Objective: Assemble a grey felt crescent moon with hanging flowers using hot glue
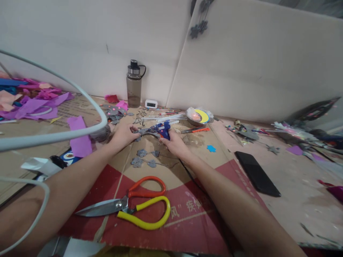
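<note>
My right hand [175, 142] is closed around a blue glue gun [161, 129], its nozzle pointing left toward a grey felt flower piece [141, 131]. My left hand [123, 135] pinches that grey piece at its left end. Just below the hands, several grey felt flowers [144, 157] lie on the cardboard, strung on a thin wire. The gun's black cord [191, 174] runs back under my right forearm.
Large scissors [134, 207] with orange and yellow handles lie in front of me. A black phone [256, 174] lies at the right. A grey water bottle [133, 85], a small white clock [151, 104] and a metal bowl [199, 116] stand by the wall. Purple and pink paper scraps [34, 101] pile at left.
</note>
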The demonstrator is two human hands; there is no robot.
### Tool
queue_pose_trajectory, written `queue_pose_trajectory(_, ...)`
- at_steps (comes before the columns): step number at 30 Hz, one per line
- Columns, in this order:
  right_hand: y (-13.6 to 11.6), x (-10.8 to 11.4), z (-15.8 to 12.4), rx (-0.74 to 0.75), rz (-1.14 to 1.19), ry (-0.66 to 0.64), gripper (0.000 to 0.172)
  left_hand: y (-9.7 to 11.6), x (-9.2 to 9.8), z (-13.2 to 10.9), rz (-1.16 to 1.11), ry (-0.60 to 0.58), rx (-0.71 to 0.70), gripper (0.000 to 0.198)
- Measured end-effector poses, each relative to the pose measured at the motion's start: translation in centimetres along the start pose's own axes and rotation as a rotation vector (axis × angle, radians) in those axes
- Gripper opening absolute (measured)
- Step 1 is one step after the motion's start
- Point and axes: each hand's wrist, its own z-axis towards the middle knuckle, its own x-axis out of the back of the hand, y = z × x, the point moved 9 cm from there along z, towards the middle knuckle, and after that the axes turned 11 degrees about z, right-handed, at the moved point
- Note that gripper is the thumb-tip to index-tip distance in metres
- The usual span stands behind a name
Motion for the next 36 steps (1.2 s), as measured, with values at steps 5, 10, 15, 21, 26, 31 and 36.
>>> queue_pose_trajectory(5, -0.27, -0.01, -0.07, 0.028, -0.045, 0.009, 0.016, 0.21, -0.07, 0.00, 0.027, 0.014, -0.022, 0.024)
queue_pose_trajectory(10, -0.30, -0.08, -0.07, 0.024, -0.109, 0.007, 0.015, -0.05, -0.31, 0.12, 0.045, 0.005, -0.005, 0.026)
queue_pose_trajectory(15, -0.53, -0.08, -0.14, 0.032, -0.129, 0.016, 0.018, 0.20, -0.16, 0.03, 0.048, 0.002, -0.011, 0.025)
queue_pose_trajectory(21, -0.63, -0.19, -0.27, 0.027, -0.113, 0.008, 0.018, 0.07, -0.28, 0.13, 0.036, -0.004, -0.012, 0.024)
queue_pose_trajectory(26, -0.77, -0.14, -0.31, 0.033, -0.071, 0.011, 0.017, 0.13, -0.29, 0.23, 0.056, 0.006, -0.023, 0.023)
queue_pose_trajectory(31, -0.89, -0.19, -0.31, 0.016, -0.130, 0.003, 0.014, 0.22, -0.25, 0.25, 0.056, 0.004, -0.027, 0.024)
queue_pose_trajectory(36, -0.92, -0.19, -0.19, 0.022, -0.142, 0.007, 0.014, 0.19, -0.11, 0.05, 0.054, 0.009, -0.022, 0.026)
